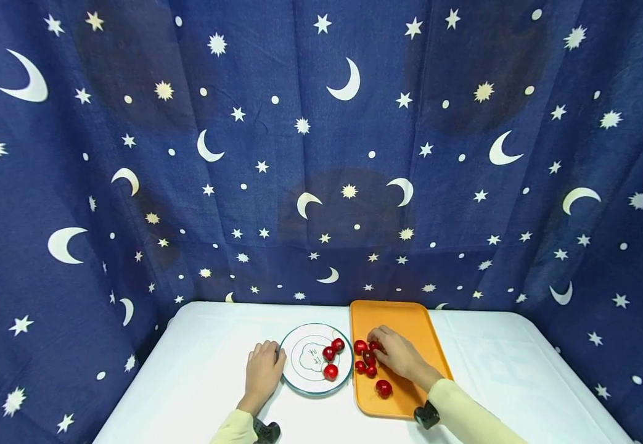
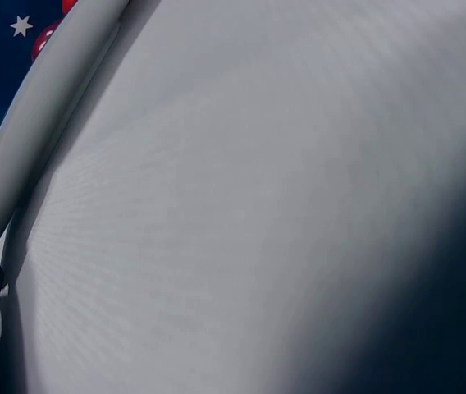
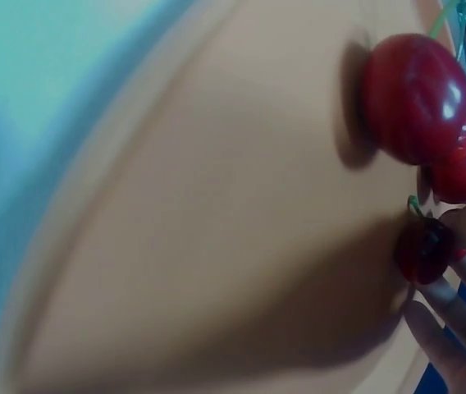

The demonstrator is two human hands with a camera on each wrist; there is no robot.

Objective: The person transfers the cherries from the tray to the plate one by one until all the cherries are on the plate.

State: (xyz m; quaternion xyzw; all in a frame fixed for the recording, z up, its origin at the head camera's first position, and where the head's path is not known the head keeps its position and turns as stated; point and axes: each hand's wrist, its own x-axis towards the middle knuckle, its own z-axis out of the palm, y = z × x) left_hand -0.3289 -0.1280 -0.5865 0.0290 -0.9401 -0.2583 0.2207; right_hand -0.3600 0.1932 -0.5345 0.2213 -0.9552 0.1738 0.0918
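Our left hand (image 1: 262, 372) touches the plate (image 1: 299, 372), grip unclear | our right hand (image 1: 401, 356) curls round 1 cherry (image 3: 422, 254) on the orange tray (image 1: 390, 311) | we'd best pinch lightly, sparing neighbouring cherries (image 1: 360, 347)

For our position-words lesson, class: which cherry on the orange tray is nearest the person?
The cherry lying apart from the group, toward the near end of the orange tray; the tray's other cherries cluster farther away.
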